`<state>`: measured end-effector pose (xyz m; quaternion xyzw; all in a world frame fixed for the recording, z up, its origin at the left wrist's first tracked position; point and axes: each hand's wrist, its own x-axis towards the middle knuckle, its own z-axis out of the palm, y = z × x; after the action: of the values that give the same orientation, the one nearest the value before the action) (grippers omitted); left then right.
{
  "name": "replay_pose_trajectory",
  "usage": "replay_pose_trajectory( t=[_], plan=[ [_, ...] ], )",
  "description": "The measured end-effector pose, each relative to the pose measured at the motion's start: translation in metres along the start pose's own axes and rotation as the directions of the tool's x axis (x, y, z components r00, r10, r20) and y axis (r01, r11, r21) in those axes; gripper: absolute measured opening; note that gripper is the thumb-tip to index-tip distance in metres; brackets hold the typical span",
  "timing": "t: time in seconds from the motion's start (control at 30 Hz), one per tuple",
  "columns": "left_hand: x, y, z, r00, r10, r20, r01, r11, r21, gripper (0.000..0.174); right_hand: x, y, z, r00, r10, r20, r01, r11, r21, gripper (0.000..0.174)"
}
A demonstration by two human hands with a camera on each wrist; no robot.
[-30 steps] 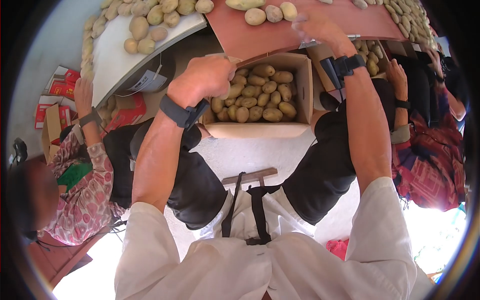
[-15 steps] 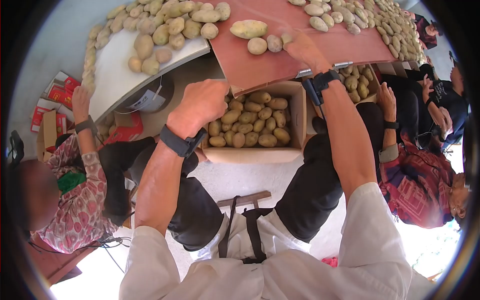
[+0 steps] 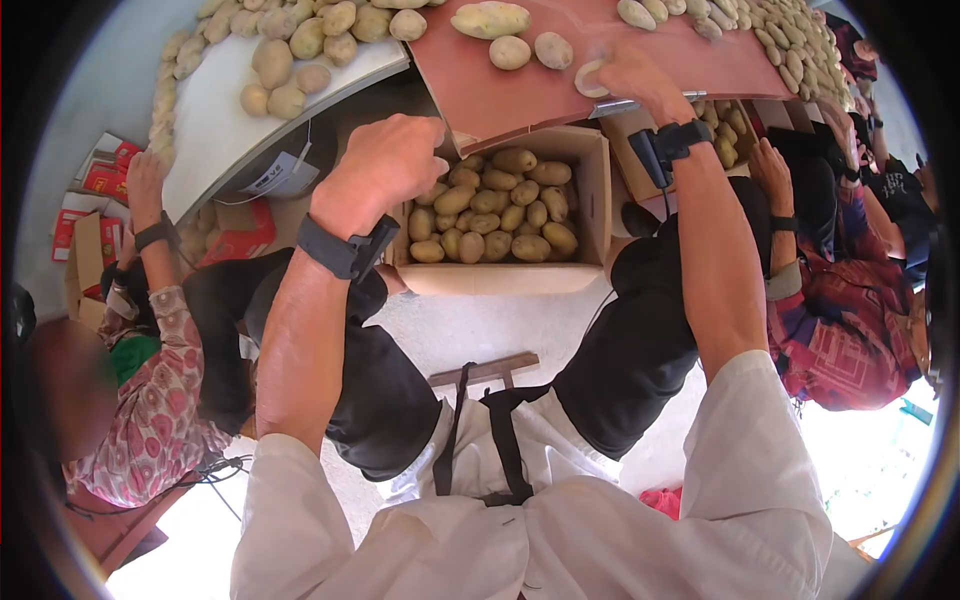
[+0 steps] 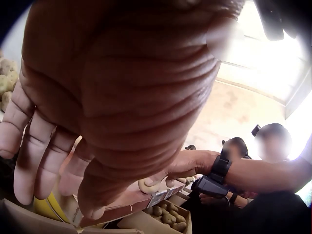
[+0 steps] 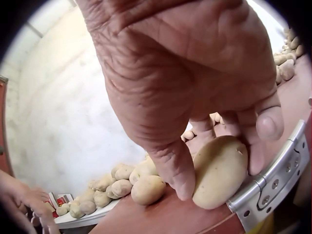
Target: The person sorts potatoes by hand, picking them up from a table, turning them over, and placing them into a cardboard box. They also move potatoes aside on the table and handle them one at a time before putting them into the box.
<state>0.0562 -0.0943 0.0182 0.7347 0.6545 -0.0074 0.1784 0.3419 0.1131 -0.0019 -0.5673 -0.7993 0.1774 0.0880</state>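
Observation:
In the right wrist view, my right hand (image 3: 645,82) holds a pale oval potato (image 5: 222,170) between thumb and fingers, low over the red board beside a metal hinge (image 5: 273,185). Two smaller potatoes, one round (image 3: 510,53) and one next to it (image 3: 553,50), lie left of that hand, with a long potato (image 3: 490,20) behind them. My left hand (image 3: 385,165) hovers at the left side of a cardboard box (image 3: 500,280) filled with potatoes (image 3: 500,210). Its fingers (image 4: 29,170) hang loosely, holding nothing.
A white board (image 3: 220,130) with piled potatoes adjoins the red board (image 3: 460,95) on the left. More potatoes spread along the back right. Another box of potatoes (image 3: 728,125) stands to the right. People sit close on both sides. A bucket (image 3: 285,170) is under the white board.
My right hand has reached the rightmost of three small potatoes, gripped it and drawn it nearer the hinge, away from the other two. My left hand has stayed by the box.

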Motion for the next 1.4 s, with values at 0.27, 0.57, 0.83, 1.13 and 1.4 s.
replay_pose_trajectory(
  t=[0.27, 0.57, 0.83, 1.13, 1.4],
  plan=[
    [-0.002, -0.001, -0.007, 1.0, 0.015, -0.002, -0.015, 1.0, 0.013, 0.034, -0.046, -0.022, -0.019, 0.961, -0.125, 0.246, 0.102, 0.989, 0.106, 0.032],
    [0.0, -0.005, -0.007, 0.997, 0.042, -0.062, -0.044, 0.999, -0.02, 0.034, -0.072, -0.026, -0.022, 0.872, -0.135, 0.47, 0.075, 0.987, 0.144, 0.022],
    [0.002, -0.002, -0.008, 1.0, -0.005, -0.022, 0.003, 0.998, -0.065, 0.032, -0.028, -0.01, -0.011, 0.993, 0.109, 0.049, -0.105, 0.992, -0.072, 0.03],
    [0.006, 0.002, -0.003, 1.0, 0.015, -0.026, -0.017, 0.999, -0.048, 0.029, 0.017, -0.01, 0.041, 0.917, -0.28, -0.284, 0.268, 0.96, -0.08, 0.049],
    [0.003, -0.004, -0.008, 0.997, 0.023, -0.077, -0.024, 1.0, -0.015, 0.028, -0.011, -0.009, -0.007, 0.964, -0.263, 0.043, 0.258, 0.962, 0.09, 0.037]
  ],
)
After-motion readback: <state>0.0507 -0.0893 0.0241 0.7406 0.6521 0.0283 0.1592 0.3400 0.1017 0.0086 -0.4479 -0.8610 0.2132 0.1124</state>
